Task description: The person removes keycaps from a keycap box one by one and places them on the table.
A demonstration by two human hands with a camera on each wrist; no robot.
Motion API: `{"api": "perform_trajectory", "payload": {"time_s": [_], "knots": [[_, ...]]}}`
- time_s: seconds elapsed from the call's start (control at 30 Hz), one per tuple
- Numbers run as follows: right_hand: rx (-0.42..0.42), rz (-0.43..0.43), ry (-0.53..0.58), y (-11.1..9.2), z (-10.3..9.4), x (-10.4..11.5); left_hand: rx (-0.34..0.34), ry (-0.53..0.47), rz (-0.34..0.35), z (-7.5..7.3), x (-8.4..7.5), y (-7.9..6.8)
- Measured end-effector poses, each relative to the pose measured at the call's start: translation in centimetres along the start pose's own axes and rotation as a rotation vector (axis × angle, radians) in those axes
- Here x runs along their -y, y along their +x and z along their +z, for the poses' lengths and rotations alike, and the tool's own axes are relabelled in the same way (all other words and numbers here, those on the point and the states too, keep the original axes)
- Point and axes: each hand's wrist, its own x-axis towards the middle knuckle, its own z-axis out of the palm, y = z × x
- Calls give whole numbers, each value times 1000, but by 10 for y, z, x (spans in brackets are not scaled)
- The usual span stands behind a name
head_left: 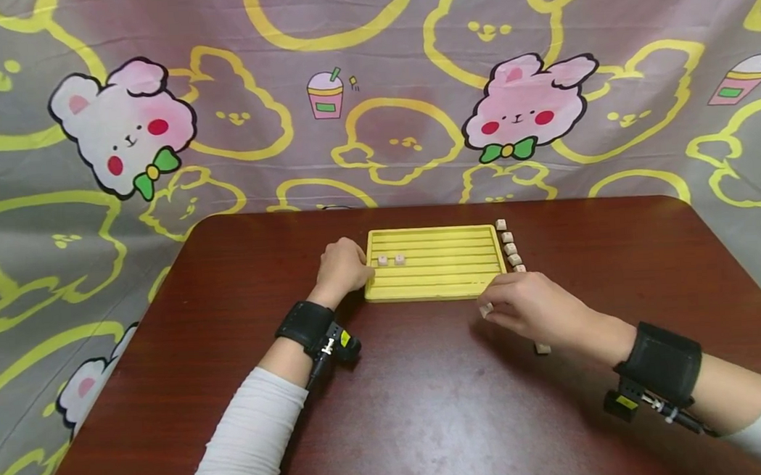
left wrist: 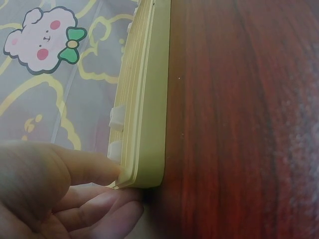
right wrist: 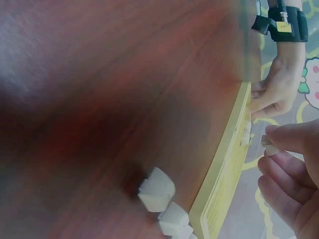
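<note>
A shallow yellow tray (head_left: 450, 251) with long ridges lies toward the back of the table. My left hand (head_left: 342, 269) grips its left end, the thumb on the rim and the fingers against the outside in the left wrist view. Two small cream keycaps (head_left: 399, 259) sit side by side in one row near that end. Just off the tray's front right corner, my right hand (head_left: 535, 304) pinches another keycap (head_left: 486, 309) between thumb and fingertips. In the right wrist view this keycap (right wrist: 269, 148) shows partly behind the thumb.
Several loose keycaps (head_left: 510, 248) form a line along the tray's right side. One more keycap (head_left: 542, 348) lies in front, partly beneath the right hand. The dark brown table (head_left: 398, 411) meets a patterned cloth (head_left: 401, 142) at its far edge.
</note>
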Motion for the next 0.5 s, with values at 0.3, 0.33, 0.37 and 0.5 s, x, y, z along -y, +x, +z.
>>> {"api": "perform_trajectory", "payload": {"time_s": [0.3, 0.33, 0.37, 0.5], "knots": [[-33, -26, 7, -21, 0, 5, 10, -3, -13, 0, -1, 0], [-40, -33, 10, -24, 0, 6, 8, -2, -9, 0, 0, 0], [-48, -43, 11, -26, 1, 7, 2, 0, -4, 0, 0, 0], [-85, -80, 12, -34, 3, 10, -11, 10, 1, 0, 1, 0]]}}
